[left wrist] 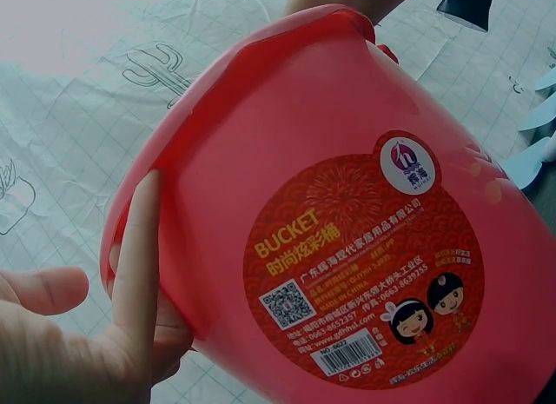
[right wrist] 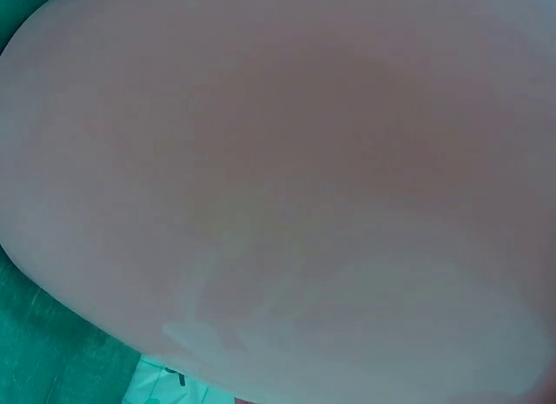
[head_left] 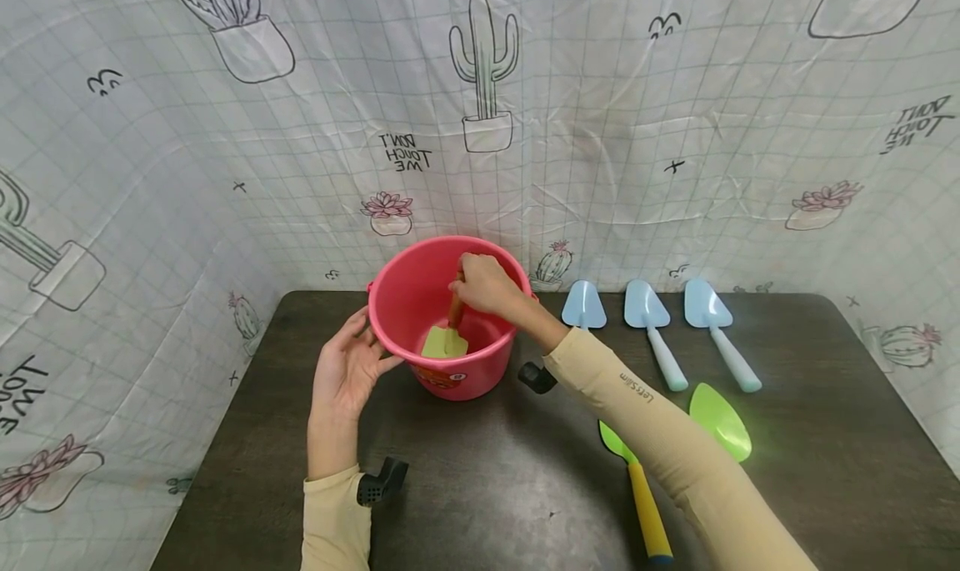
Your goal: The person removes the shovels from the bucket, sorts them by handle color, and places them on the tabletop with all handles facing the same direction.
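Note:
A pink bucket [head_left: 491, 377] stands toward the back of the dark table, its red printed label [left wrist: 365, 274] facing the left wrist view. Inside it, my right hand [head_left: 489, 282] grips the orange-brown handle of a toy shovel [head_left: 446, 343], whose pale yellow-green blade points down near the bucket's bottom. My left hand [head_left: 349, 365] rests against the bucket's left side with fingers spread and mostly straight. One straight digit [left wrist: 141, 248] touches just under the rim. Blurred skin fills most of the right wrist view, hiding the grip there.
Right of the bucket, three light-blue shovels [head_left: 646, 304] lie in a row at the table's back edge; the left one's handle is hidden. A green trowel with a yellow handle [head_left: 647, 513] and another green blade [head_left: 720, 421] lie by the right forearm. A patterned curtain [head_left: 600, 137] hangs behind.

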The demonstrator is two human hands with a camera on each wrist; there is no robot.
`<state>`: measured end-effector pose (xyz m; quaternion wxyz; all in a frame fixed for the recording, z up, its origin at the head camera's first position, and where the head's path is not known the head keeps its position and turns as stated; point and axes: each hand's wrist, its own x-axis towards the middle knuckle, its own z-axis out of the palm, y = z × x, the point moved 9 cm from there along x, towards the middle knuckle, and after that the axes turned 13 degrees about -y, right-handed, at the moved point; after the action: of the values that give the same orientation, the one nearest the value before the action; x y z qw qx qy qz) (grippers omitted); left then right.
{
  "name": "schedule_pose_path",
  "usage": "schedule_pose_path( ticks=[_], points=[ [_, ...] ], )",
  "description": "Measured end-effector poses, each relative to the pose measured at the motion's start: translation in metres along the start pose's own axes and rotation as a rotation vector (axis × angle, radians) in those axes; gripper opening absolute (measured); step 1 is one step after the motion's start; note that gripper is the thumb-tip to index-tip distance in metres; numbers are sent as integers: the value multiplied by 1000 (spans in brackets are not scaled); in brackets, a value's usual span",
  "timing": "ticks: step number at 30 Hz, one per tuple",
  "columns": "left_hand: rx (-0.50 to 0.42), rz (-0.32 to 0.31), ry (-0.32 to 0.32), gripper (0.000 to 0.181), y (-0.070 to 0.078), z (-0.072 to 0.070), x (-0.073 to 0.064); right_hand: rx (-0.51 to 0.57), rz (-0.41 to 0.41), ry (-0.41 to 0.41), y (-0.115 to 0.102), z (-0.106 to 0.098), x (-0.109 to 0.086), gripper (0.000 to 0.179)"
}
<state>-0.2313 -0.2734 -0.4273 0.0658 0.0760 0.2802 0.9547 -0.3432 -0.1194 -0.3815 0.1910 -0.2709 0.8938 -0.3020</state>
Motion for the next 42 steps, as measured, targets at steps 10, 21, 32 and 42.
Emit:
schedule_pose_path(
  ticks=[10, 21, 32, 42],
  points=[
    [-3, 3, -5, 30, 1, -1, 1, -66, 12, 31, -2, -3, 0, 22],
    [-27, 5, -19, 30, 1, 1, 3, 4, -51, -222, -4, 18, -1, 16],
    [-25, -1, -36, 33, 2, 3, 4, -51, -56, -512, -5, 43, -5, 13],
    [-51, -20, -52, 38, -1, 4, 3, -149, -60, -629, -5, 52, -9, 12]
  ],
)
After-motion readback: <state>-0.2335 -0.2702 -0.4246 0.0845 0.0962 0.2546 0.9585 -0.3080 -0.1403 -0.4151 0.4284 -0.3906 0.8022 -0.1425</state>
